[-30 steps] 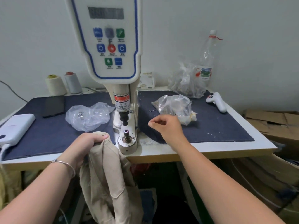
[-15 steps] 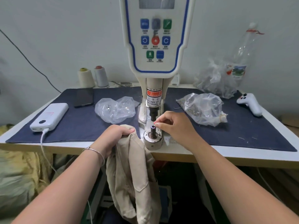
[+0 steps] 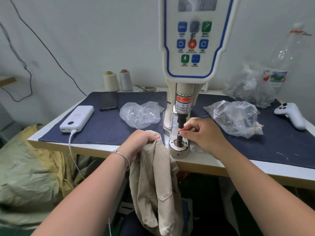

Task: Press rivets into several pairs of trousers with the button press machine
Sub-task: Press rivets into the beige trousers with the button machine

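Observation:
The white button press machine (image 3: 194, 48) stands at the table's front edge, its punch (image 3: 181, 120) above a round lower die (image 3: 179, 147). My right hand (image 3: 202, 135) pinches a small rivet at the top of the die post, fingertips under the punch. My left hand (image 3: 138, 142) grips a bunched pair of beige trousers (image 3: 153, 189) just left of the die; the cloth hangs down over the table edge. The rivet itself is mostly hidden by my fingertips.
Clear plastic bags (image 3: 140, 114) (image 3: 235, 116) lie left and right of the machine on a navy cloth (image 3: 102, 126). A white power bank (image 3: 77, 119), a phone (image 3: 109, 101), thread cones (image 3: 117, 80), a white controller (image 3: 291, 115) and a bottle (image 3: 283, 65) stand around. Yellowish fabric (image 3: 29, 176) is piled at the left.
My right hand moved left from near the right bag to the die post and now pinches at its top. My left hand kept its hold on the trousers. The camera shifted left and closer.

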`<move>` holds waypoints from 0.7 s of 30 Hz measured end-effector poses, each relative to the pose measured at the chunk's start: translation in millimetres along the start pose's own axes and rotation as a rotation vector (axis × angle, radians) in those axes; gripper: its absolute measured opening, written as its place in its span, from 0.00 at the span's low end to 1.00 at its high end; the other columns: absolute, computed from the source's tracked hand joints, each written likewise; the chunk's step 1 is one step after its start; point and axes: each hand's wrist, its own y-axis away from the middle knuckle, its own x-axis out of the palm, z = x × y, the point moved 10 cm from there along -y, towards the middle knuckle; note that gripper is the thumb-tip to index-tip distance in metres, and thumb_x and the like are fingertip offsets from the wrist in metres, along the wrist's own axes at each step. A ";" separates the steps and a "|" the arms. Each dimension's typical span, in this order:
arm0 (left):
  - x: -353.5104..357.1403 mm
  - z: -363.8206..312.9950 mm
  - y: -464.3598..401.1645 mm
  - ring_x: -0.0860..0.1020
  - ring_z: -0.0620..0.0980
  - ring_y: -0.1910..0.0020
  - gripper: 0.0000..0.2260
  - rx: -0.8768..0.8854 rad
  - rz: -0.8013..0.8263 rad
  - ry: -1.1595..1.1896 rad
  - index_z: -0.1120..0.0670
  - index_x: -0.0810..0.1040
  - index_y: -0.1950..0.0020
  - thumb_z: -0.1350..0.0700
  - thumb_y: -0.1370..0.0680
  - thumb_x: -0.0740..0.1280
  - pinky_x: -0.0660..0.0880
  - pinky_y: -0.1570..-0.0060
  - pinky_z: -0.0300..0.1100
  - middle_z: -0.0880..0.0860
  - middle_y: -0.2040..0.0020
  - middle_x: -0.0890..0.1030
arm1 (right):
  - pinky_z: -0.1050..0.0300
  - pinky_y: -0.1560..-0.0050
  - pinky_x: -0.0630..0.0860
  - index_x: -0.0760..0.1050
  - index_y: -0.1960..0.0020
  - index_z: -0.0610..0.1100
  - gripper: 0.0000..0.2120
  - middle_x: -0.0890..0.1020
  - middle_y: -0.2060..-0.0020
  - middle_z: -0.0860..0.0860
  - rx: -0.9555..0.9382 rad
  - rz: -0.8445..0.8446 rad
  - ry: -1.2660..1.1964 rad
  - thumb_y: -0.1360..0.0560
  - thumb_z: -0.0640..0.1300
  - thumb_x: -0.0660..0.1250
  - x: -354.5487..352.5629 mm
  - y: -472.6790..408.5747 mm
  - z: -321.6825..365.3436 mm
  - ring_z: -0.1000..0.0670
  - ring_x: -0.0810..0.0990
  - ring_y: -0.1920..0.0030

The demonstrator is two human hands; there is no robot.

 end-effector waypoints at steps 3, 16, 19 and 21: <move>1.1 -1.2 1.4 0.72 0.48 0.65 0.16 0.013 0.000 0.011 0.51 0.77 0.71 0.60 0.22 0.65 0.67 0.60 0.43 0.48 0.66 0.77 | 0.70 0.66 0.68 0.81 0.60 0.50 0.07 0.82 0.66 0.49 -0.002 0.010 -0.022 0.29 0.38 0.74 -0.6 1.5 0.3 0.54 0.74 0.65; 0.6 0.5 -1.7 0.77 0.46 0.66 0.15 -0.005 -0.012 0.013 0.50 0.82 0.68 0.58 0.22 0.67 0.71 0.61 0.40 0.48 0.65 0.82 | 0.65 0.62 0.74 0.84 0.59 0.48 0.10 0.83 0.68 0.53 0.033 -0.178 -0.245 0.28 0.34 0.70 -23.3 33.6 -19.2 0.58 0.77 0.67; 2.9 -2.4 5.9 0.77 0.47 0.64 0.15 0.002 0.041 0.006 0.50 0.81 0.68 0.58 0.22 0.67 0.71 0.59 0.42 0.49 0.64 0.81 | 0.69 0.67 0.73 0.83 0.61 0.49 0.12 0.81 0.71 0.54 0.058 -0.245 -0.277 0.28 0.33 0.70 -28.3 63.3 -27.5 0.60 0.75 0.71; 10.6 -8.4 18.1 0.76 0.49 0.62 0.09 0.028 0.141 0.059 0.52 0.79 0.63 0.58 0.23 0.68 0.71 0.58 0.43 0.52 0.62 0.79 | 0.67 0.66 0.74 0.83 0.61 0.50 0.12 0.82 0.69 0.52 0.056 -0.224 -0.263 0.27 0.33 0.70 -25.5 80.3 -26.9 0.58 0.77 0.70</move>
